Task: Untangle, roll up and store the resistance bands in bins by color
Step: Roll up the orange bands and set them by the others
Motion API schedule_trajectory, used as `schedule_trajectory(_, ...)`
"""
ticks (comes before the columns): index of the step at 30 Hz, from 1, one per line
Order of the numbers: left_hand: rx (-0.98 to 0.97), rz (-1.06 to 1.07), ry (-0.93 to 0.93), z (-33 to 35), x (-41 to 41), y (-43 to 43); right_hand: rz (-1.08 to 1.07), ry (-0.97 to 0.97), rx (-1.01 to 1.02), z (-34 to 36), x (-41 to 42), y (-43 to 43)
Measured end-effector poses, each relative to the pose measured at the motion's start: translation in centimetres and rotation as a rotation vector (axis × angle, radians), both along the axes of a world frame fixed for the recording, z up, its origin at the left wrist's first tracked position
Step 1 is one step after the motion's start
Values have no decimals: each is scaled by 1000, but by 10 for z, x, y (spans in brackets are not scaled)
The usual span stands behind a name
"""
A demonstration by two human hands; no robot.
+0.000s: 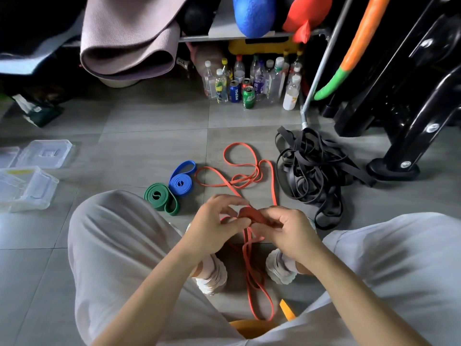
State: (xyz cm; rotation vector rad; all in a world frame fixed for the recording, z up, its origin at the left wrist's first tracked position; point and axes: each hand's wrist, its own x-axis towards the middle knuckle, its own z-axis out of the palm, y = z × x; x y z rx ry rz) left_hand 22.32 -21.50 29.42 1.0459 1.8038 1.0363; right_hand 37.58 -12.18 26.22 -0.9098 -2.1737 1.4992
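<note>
The long, thin red-orange rubber band is pinched between both my hands above my feet. My right hand is curled round a small flat fold that looks like the beginning of a coil, and my left hand pinches the strap just beside it.

The fold is tiny and the rubber springy, so if either grip loosens I expect it to pop open. The free length worries me more. It runs down between my shoes and also out in front, where it crosses itself in loose loops on the grey tiled floor. Those crossings could pull into a knot, or the strap could snag under a sole.

The band is smooth, matt and narrow, so it may twist as it winds. Beyond lie a flat blue rolled band touching a wider green rolled band, both neat spirals. A heap of tangled black straps lies to the right, and clear plastic bins sit well apart on the left.
</note>
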Motion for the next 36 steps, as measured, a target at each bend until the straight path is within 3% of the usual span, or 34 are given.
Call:
schedule_trajectory(2,-14,-182,412,3,-5,3,103,-104,147,-1,0,4)
schedule_trajectory(5,-13,-224,556,9,-6,7,122,-100,275,4,-3,8)
schedule_trajectory(8,61,-14,286,13,-11,7,21,-6,137,8,-4,10)
schedule_trajectory(11,142,160,-178,16,-15,5,-71,31,152,5,-3,8)
schedule_trajectory(17,184,281,-744,9,2,3,-119,288,-163,15,-6,0)
schedule_trajectory(20,197,257,-712,11,-1,3,-112,329,-209,21,-5,3)
schedule_trajectory(23,167,188,-519,13,-7,3,-82,329,-240,28,-1,7)
schedule_trajectory(27,142,146,-394,15,-9,4,-147,268,-99,29,1,10)
schedule_trajectory(30,144,184,-486,14,-4,6,-148,240,-87,26,0,5)
schedule_trajectory(36,164,414,-893,6,11,10,-161,245,-174,23,-4,-7)
